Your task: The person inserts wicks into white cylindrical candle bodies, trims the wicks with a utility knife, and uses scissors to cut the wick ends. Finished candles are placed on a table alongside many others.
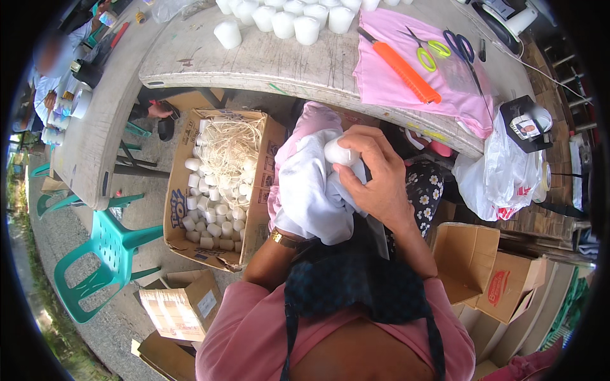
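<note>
My right hand (376,168) pinches a white votive candle (340,152) between thumb and fingers, above my lap. Right against the candle lies a bunched white cloth (311,181), with a pink cloth (318,117) showing behind it. The white cloth covers my left hand, so its fingers are hidden; only the wrist with a gold watch (284,239) comes out below. To the left, an open cardboard box (260,203) holds many small white candles (213,216) and a tangle of pale wick string (232,143).
On the table (254,63) ahead stand rows of white candles (283,22). A pink cloth (375,70) there carries an orange cutter (406,73) and scissors (422,51). A plastic bag (492,171) hangs at the right. Green chair (108,254) and cardboard boxes (467,260) flank me.
</note>
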